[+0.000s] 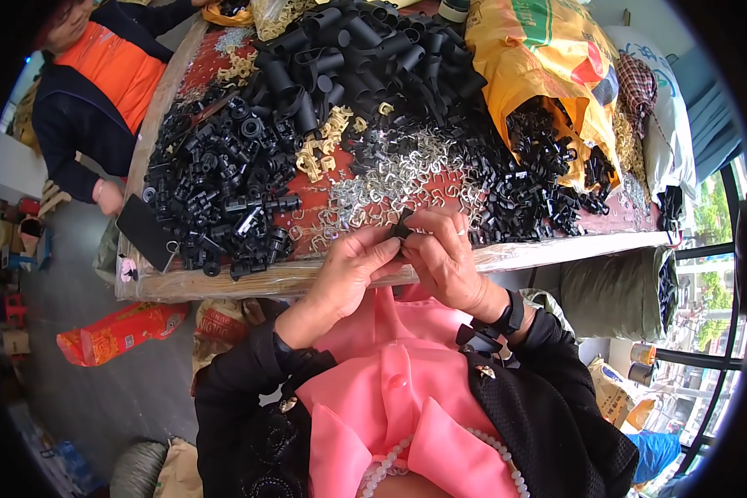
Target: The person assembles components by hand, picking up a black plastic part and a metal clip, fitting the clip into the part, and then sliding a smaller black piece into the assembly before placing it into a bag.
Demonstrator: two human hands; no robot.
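Observation:
Both of my hands meet over the near edge of the worktable, closed around a small black plastic part (401, 224). My left hand (358, 264) pinches it from the left with thumb and forefinger. My right hand (444, 253) grips its other side, fingers curled; they hide most of the part. Just beyond my hands lies a heap of small silvery metal clips (398, 178). A pile of small black plastic parts (506, 199) spreads to its right. On the left sits a mound of black ring-ended fittings (224, 174), with cream-coloured plastic pieces (315, 158) beside it.
Black tubes (357, 58) are heaped at the far side. A yellow woven sack (548, 58) spills black parts at the right. Another person (100, 91) stands at the left, one hand near a dark flat panel (148, 232). A red bag (124, 332) lies on the floor.

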